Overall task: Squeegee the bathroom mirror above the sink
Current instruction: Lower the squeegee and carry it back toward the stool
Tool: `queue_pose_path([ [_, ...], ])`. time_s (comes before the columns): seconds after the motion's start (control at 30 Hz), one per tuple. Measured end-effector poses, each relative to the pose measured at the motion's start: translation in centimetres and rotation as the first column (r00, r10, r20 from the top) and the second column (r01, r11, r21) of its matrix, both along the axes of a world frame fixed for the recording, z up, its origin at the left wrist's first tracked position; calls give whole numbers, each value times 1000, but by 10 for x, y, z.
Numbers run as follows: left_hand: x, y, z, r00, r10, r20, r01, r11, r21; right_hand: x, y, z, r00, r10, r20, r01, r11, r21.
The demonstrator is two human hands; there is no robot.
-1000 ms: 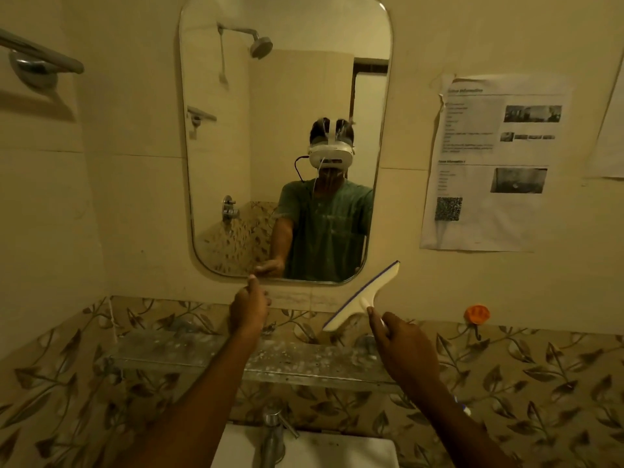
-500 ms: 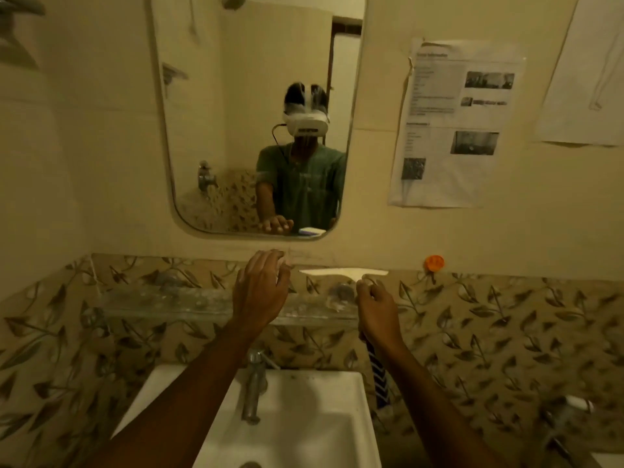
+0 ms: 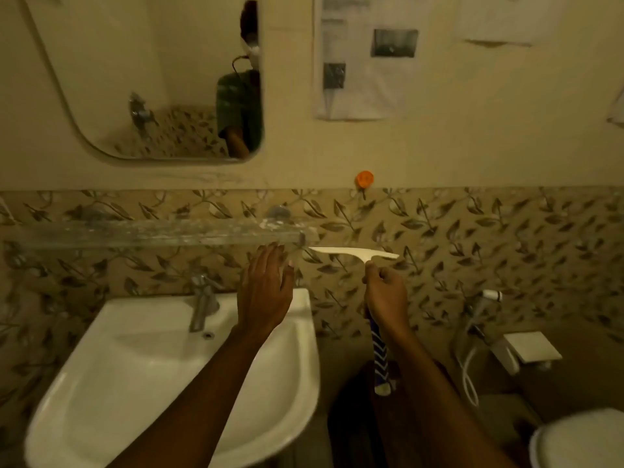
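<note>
Right hand point(image 3: 385, 295): fist wrapped round the neck of the squeegee point(image 3: 354, 254), just under the blade; blue-and-white handle runs down below the wrist.
Left hand point(image 3: 266, 292): empty, fingers spread, palm away from camera, over the back right corner of the sink point(image 3: 297, 383); just under the right end of the glass shelf point(image 3: 135, 233).
Squeegee blade: pale, level, edge-on, held in front of the leaf-pattern tile to the right of the shelf end; not on any glass.
Mirror point(image 3: 118, 79): upper left, well above and left of the blade; only its lower part is in view.
Mirror surface: no streaks, drops or film readable; picture is soft and dim, so cannot tell wet from wiped.
Progress (judgement): tool is off the mirror and low; either between strokes or finished.
Left to do: cannot confirm; upper glass is out of view.
</note>
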State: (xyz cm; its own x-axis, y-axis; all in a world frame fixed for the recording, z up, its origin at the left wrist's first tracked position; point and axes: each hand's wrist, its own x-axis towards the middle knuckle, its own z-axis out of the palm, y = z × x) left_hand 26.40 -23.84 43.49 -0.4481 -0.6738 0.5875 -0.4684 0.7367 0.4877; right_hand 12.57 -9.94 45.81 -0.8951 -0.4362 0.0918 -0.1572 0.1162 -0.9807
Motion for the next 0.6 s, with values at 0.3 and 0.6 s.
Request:
queue_pose_path([
  [0.3,-117,155,-90,991,-1,134,-21,987,162,-106,122,-104,982,39,182,-76,976,202],
  [0.6,-192,221,-170,946,-48,320,-45,960,277,-183,184,-209,970,115,214,-198,887,418],
])
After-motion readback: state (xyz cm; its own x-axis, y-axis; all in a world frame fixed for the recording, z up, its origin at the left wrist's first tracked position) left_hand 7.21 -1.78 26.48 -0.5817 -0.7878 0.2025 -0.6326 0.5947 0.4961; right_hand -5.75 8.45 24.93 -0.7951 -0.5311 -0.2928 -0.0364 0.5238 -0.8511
